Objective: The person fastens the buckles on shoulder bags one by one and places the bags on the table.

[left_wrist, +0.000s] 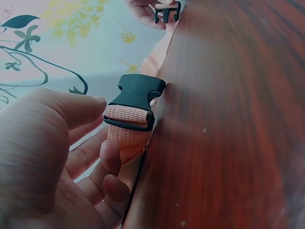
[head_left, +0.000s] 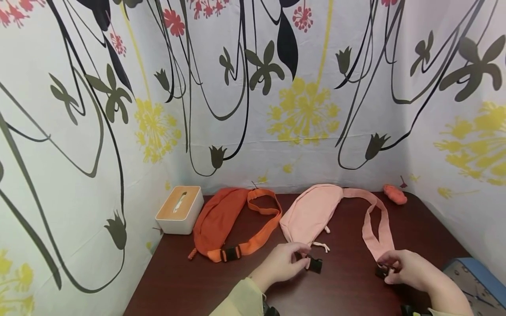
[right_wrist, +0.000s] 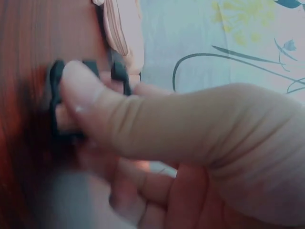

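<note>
A pink waist bag [head_left: 312, 213] lies on the dark table, its strap [head_left: 371, 228] looping out to the right. With thumb and fingers, my left hand [head_left: 282, 262] holds the socket half of its black buckle [left_wrist: 138, 90] by the short pink webbing. The pronged half of the buckle [right_wrist: 55, 90] is pinched in my right hand [head_left: 413, 270], at the strap's end. In the left wrist view, the two halves are apart, the pronged half [left_wrist: 167, 13] farther off. Blur softens the right wrist view, and the thumb covers part of the pronged half.
Left of the pink bag lies an orange waist bag [head_left: 221, 217] with its buckle fastened. A white tissue box [head_left: 178, 224] with a wooden lid stands beside it. A coral-coloured bundle [head_left: 394, 194] sits at the back right, and a blue-edged object [head_left: 480, 281] at the right edge.
</note>
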`<state>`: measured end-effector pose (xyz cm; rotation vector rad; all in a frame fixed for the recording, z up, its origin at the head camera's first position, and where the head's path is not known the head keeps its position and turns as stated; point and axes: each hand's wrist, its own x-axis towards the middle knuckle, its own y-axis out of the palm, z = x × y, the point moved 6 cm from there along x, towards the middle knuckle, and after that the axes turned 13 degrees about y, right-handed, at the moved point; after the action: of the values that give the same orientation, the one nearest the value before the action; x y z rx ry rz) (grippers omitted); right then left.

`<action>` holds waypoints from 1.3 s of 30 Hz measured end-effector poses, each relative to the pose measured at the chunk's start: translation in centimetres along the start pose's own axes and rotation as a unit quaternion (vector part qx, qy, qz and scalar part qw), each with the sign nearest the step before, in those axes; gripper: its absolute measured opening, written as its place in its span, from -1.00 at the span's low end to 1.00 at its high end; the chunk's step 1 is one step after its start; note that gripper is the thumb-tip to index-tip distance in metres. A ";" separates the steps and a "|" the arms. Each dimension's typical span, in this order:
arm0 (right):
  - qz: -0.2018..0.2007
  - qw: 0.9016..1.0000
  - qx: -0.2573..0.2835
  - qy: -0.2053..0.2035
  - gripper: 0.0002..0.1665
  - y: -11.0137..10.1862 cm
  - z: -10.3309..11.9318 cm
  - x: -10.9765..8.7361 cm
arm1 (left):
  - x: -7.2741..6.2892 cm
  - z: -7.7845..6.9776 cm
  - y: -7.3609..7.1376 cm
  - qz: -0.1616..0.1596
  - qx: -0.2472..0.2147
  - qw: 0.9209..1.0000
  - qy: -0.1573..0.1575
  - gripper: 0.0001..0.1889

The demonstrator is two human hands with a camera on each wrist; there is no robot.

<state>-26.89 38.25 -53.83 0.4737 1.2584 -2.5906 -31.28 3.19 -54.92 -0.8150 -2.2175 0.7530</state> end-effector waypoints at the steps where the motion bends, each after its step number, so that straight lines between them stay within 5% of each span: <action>1: 0.007 1.000 0.010 -0.012 -0.60 0.1 0.1 0.1 | 0.0 0.1 0.1 0.001 -0.003 1.000 -0.002 -0.64; 4: 0.003 0.999 0.009 -0.036 -0.68 0.3 0.3 0.5 | 0.1 0.3 0.2 0.003 -0.016 1.000 -0.008 -0.64; 9: -0.089 0.991 -0.059 -0.085 -0.74 0.5 1.0 1.0 | 0.1 0.6 0.4 -0.001 -0.040 0.999 -0.023 -0.65; 14: -0.148 0.979 -0.067 -0.127 -0.84 1.3 1.8 1.4 | 0.0 1.1 0.4 -0.014 -0.064 0.997 -0.044 -0.68; 25: -0.123 0.983 0.016 -0.135 -0.72 3.0 2.6 2.2 | -0.3 1.4 0.5 -0.019 -0.052 0.998 -0.043 -0.75; 34: -0.113 0.977 0.096 -0.153 -0.75 3.9 2.8 2.5 | -0.6 1.6 0.7 -0.039 -0.033 0.998 -0.049 -0.81; 39: -0.119 0.978 0.111 -0.132 -0.70 4.5 3.0 2.7 | -0.5 1.7 0.9 -0.042 -0.025 0.998 -0.049 -0.82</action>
<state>-28.47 33.00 -56.32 0.0073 0.9963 -2.8891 -31.93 2.97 -56.81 -0.7170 -2.3512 0.7124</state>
